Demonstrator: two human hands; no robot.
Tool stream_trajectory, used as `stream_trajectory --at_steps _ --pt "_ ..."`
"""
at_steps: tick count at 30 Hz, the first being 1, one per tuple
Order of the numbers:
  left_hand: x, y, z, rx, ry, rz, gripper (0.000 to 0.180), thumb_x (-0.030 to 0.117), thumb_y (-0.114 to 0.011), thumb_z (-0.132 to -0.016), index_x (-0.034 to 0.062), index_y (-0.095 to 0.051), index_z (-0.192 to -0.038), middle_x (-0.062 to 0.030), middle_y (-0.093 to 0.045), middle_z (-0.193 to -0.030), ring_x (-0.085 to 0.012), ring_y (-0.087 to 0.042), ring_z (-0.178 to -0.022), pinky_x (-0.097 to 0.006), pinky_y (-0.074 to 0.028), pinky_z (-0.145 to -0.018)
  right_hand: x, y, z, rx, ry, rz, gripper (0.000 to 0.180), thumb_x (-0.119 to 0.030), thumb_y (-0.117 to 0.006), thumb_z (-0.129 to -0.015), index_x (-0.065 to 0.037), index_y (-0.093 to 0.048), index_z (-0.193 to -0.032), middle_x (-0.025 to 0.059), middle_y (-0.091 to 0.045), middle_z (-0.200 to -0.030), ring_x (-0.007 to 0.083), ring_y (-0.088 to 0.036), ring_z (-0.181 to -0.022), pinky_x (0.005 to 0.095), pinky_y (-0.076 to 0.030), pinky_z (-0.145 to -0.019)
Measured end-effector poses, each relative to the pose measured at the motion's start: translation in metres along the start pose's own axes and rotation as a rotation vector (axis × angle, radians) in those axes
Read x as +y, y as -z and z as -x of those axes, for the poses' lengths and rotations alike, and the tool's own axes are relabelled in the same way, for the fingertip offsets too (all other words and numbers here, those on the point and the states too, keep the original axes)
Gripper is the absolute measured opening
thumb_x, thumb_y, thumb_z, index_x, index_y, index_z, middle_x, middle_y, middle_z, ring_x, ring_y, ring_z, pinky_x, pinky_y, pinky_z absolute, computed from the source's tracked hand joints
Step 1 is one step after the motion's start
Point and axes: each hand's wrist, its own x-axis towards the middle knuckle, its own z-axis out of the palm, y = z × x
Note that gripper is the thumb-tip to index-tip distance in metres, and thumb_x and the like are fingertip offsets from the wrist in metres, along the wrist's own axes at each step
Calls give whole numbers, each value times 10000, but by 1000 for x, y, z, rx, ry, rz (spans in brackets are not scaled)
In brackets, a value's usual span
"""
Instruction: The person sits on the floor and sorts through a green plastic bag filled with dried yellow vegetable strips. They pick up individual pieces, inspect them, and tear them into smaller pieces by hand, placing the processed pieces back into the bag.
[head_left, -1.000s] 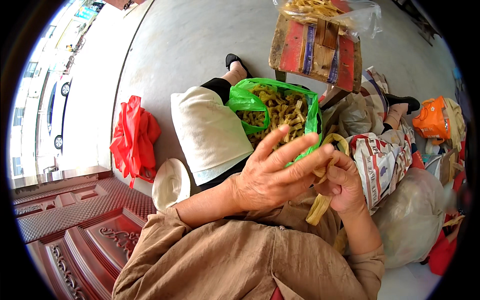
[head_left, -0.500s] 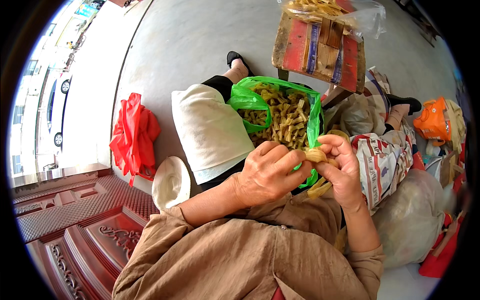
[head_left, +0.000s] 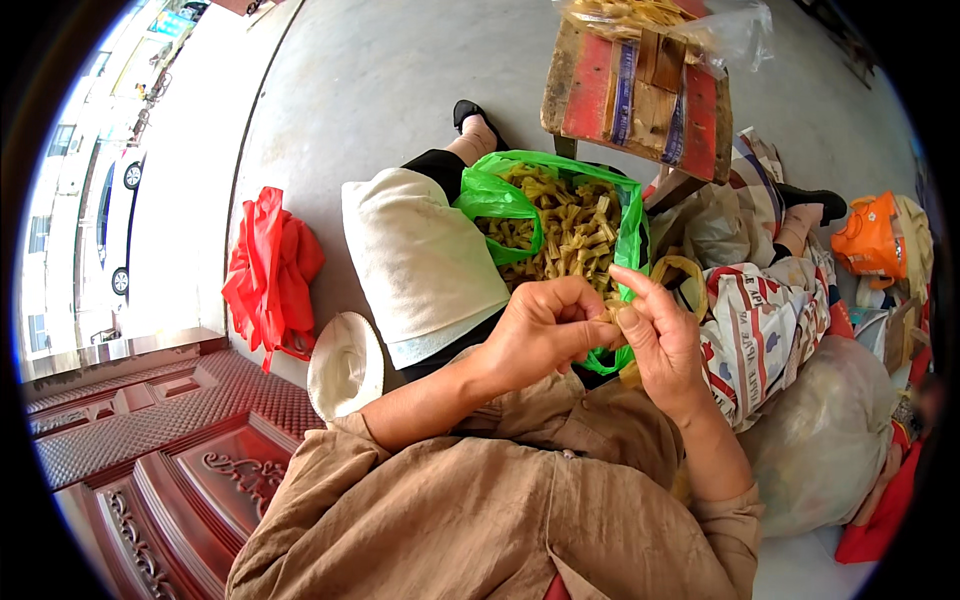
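A yellowish, knotted dried strip [head_left: 611, 313] sits pinched between my two hands, low over my lap. My left hand [head_left: 545, 335] has its thumb and fingers closed on one side of it. On the other side, my right hand [head_left: 665, 350] grips it with the thumb, while its index finger reaches up. Part of the strip is hidden by the fingers. Just beyond my hands, a green plastic bag [head_left: 634, 225] stands open between my legs, holding many small yellow-green knotted pieces [head_left: 580, 232]. A loop of similar strip [head_left: 684, 266] lies right of the bag.
A worn red wooden stool [head_left: 587, 95] stands ahead with a clear bag of strips [head_left: 640, 18] on it. A white cloth [head_left: 420, 255] covers my left leg. Left are a red bag [head_left: 272, 275] and a pale hat [head_left: 345, 365]; right, a printed sack [head_left: 760, 335] and translucent bag [head_left: 825, 440].
The thick coil between my fingers has become a smaller pinched piece. My right index finger has straightened upward, and the loop beside the bag shows more fully.
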Motion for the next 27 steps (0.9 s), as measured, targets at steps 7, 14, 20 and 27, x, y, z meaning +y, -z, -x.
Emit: stream_trajectory --at_steps 7,14,20,27 --pt "8 14 -6 83 11 611 84 58 -689 -917 51 -609 -893 -23 -574 -685 -74 -469 -498 -311 -569 -756 -1 20 13 -72 -48 -31 271 -180 -663 -994 19 -645 -1178 1 -476 -600 64 -421 -544 243 -359 -517" --pt "3 11 4 63 119 670 102 98 -709 -927 60 -619 -897 -9 -582 -708 -76 -463 -519 -309 -575 -745 14 14 37 -70 41 116 132 -100 -691 -955 -2 -624 -898 77 -569 -608 164 -541 -489 286 -415 -484" --pt "-3 40 -35 142 -51 440 227 279 -566 -1038 61 -613 -993 -28 -556 -666 -103 -506 -516 -320 -572 -695 25 22 33 64 170 361 118 -77 -710 -918 -9 -613 -907 86 -558 -605 223 -550 -479 318 -428 -465" --pt "5 34 -29 -132 180 -70 570 545 -456 -1046 10 -655 -1054 -34 -610 -774 -143 -649 -711 -272 -540 -671 24 27 19 125 464 733 249 -71 -786 -812 -49 -617 -994 60 -576 -647 245 -582 -539 357 -446 -467"
